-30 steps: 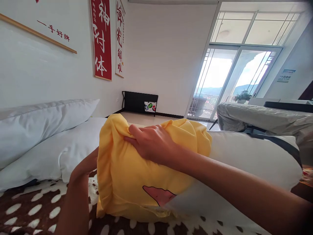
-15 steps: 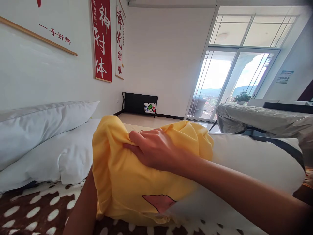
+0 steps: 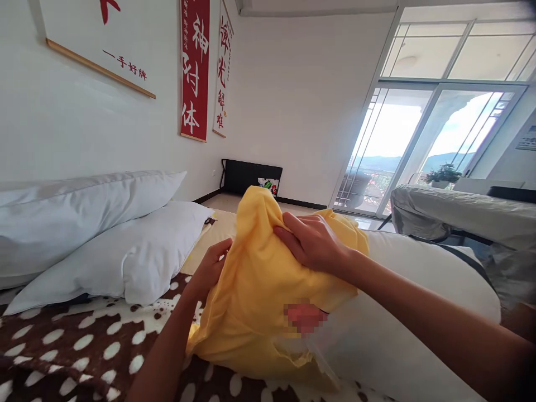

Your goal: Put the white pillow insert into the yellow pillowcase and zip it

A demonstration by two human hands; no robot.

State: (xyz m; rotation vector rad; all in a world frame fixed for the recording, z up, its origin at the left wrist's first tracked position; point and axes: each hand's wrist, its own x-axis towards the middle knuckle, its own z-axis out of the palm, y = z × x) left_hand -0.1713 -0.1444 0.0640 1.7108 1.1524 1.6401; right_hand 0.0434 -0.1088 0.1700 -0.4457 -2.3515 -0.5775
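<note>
Yellow cover (image 3: pixel 255 285), gripped in right hand (image 3: pixel 312 241), left hand (image 3: pixel 211 267) alongside

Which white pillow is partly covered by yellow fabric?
The right-hand pillow, beneath the right forearm: the yellow pillowcase covers one end. The upper left pillow and lower left pillow have no yellow cover.

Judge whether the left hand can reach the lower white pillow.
Likely yes: the left hand is beside the yellow cloth, with nothing visible between it and the lower white pillow.
</note>
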